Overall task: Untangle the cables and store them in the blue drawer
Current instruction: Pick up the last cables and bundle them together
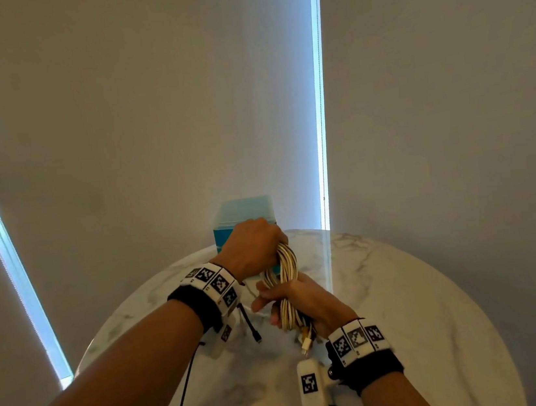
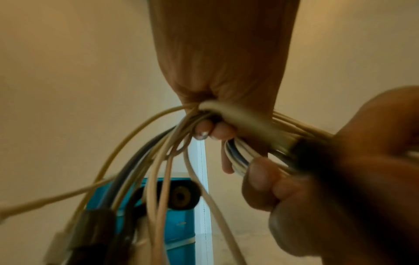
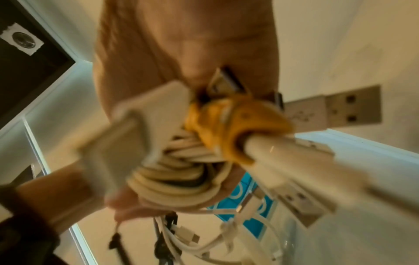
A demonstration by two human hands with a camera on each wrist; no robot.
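Head view: held above a round marbled bench [image 1: 407, 286], a bundle of cream cables [image 1: 285, 268], looped lengthwise between both hands. At the far end, the left hand [image 1: 252, 245], grip clenched around the top of the loops. At the near end, the right hand [image 1: 301, 300], grip wrapped round the lower part, forefinger pointing left. Hanging out of the bundle near the right wrist, a few plug ends, one with a yellow wrap [image 1: 306, 334]. Dangling below the left wrist, a black lead [image 1: 250, 324] with a small plug. At the back edge of the bench, partly hidden behind the left hand, the blue drawer [image 1: 245, 219], standing against a pale blind; whether pulled out or pushed in cannot be told here.

Left wrist view: curled fingers [image 2: 217, 130] grasping a thick knot of cream strands [image 2: 158, 170], with a darker blue-grey strand among them. To the right, blurred, the other hand's fingers around the same strands. Behind the hanging strands, the blue drawer unit [image 2: 179, 224].

Right wrist view: very close and blurred, a coil of cream cable [image 3: 176, 182] in the palm, a yellow tie [image 3: 229, 123] round a white lead, and a USB plug [image 3: 340, 109] sticking out rightward. Lower down, loose white plugs and black ends hanging in front of blue drawer fronts [image 3: 251, 220].
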